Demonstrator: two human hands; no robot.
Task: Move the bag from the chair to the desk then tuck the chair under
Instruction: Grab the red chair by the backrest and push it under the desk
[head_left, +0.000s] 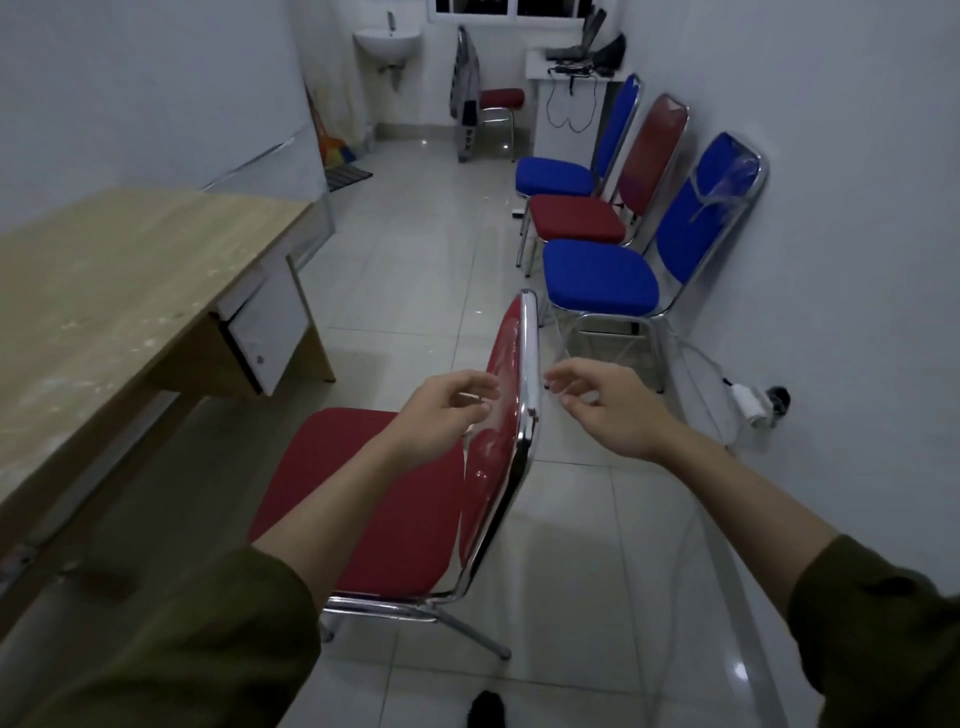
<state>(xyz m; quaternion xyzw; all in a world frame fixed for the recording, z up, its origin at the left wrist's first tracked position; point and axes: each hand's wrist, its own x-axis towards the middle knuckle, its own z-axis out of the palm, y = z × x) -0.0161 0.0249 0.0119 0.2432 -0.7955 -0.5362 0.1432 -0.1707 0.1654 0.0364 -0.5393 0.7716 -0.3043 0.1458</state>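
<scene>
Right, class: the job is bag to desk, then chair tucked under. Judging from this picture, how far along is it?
Done: possibly the bag move, since the red chair's seat is bare, but no bag shows on the visible desk. In hand: both open hands, left and right, flank the backrest, not gripping. Left: the chair stands out from the desk, so tucking remains.

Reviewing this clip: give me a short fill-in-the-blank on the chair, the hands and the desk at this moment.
1. The seat of the red chair nearest the person holds ____ bag.
2. The left hand and right hand are on either side of the chair's ____.
3. The desk stands on the person's ____ side.

Missing words: no; backrest; left
</scene>
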